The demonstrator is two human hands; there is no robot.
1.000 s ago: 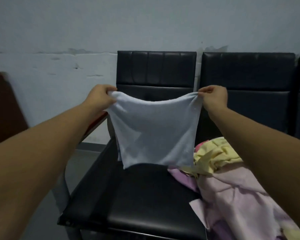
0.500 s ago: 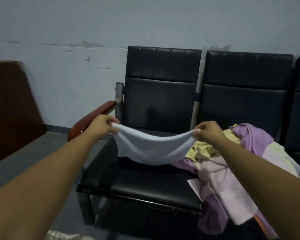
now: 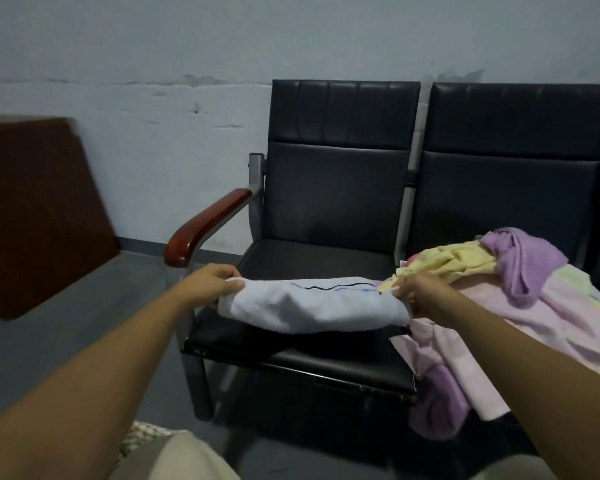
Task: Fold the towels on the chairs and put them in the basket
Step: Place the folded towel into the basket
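White towel [image 3: 312, 308] stretched left to right, long axis level across the front of the black chair seat [image 3: 312, 261], sagging onto it; left hand [image 3: 210, 284] pinched shut on its left end, right hand [image 3: 421, 292] on its right end; bare seat behind, wooden armrest [image 3: 205, 225] left, heaped pastel towels [image 3: 520, 292] crowding right; cloth pale, doubled over, a dark wavy line along its top.

A single wide-angle head camera looks forward and down along both forearms, close above the black chair [image 3: 326, 265] at frame centre. The wall [image 3: 187, 46] fills the upper frame, the floor [image 3: 49, 341] the lower left, straight edges bowing outward.
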